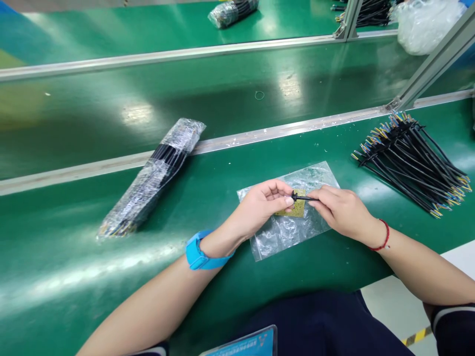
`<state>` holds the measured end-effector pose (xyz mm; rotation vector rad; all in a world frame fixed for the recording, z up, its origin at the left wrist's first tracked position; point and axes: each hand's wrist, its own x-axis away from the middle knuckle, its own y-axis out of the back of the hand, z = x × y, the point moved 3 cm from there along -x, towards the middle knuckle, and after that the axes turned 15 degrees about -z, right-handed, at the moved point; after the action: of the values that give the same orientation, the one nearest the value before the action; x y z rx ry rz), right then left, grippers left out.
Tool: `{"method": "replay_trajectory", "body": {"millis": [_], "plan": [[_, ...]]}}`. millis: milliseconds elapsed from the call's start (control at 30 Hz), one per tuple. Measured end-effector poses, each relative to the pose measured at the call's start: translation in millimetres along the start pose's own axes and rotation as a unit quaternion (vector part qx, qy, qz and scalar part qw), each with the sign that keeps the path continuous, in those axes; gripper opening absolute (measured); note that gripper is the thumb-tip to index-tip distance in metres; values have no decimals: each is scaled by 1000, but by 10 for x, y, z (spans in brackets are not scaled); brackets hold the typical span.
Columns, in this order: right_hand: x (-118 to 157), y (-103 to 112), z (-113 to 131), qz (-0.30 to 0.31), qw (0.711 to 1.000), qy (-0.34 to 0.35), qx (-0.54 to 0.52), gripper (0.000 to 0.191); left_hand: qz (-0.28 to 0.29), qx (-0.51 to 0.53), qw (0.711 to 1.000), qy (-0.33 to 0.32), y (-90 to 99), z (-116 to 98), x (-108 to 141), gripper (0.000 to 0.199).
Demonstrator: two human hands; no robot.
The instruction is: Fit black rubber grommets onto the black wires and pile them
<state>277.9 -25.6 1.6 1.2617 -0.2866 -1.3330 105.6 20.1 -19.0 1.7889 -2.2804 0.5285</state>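
Observation:
Between my hands, above a clear plastic bag point(285, 237), a short black cable point(302, 198) lies level. My left hand point(267, 200) pinches its left end, where a dark, thicker piece shows by the fingertips. Fingers and thumb of my right hand point(339, 210) close on the cable's other end, and the part inside that hand is hidden. Under the cable, a yellowish square piece point(297, 210) with fine markings rests on or in the bag; which one I cannot tell. My fingers partly cover it.
A fanned pile of black cables point(411, 163) with stripped coloured wire ends lies on the right. On the left, a film-wrapped cable bundle point(152, 180) leans over the metal rail point(260, 134). Beyond stand a metal post point(434, 59), a white plastic bag point(426, 24) and another wrapped bundle point(233, 12).

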Motion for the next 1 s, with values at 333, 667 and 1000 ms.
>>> {"method": "replay_trajectory", "body": {"millis": [333, 667, 1000], "plan": [[-34, -14, 46, 178, 950, -136, -216, 33, 45, -224, 948, -224, -67, -97, 142, 5], [-50, -6, 63, 31, 999, -11, -34, 30, 59, -165, 963, -205, -80, -59, 116, 22], [-38, -26, 69, 126, 967, -116, -188, 32, 67, -239, 931, -269, -121, -119, 154, 7]]}}
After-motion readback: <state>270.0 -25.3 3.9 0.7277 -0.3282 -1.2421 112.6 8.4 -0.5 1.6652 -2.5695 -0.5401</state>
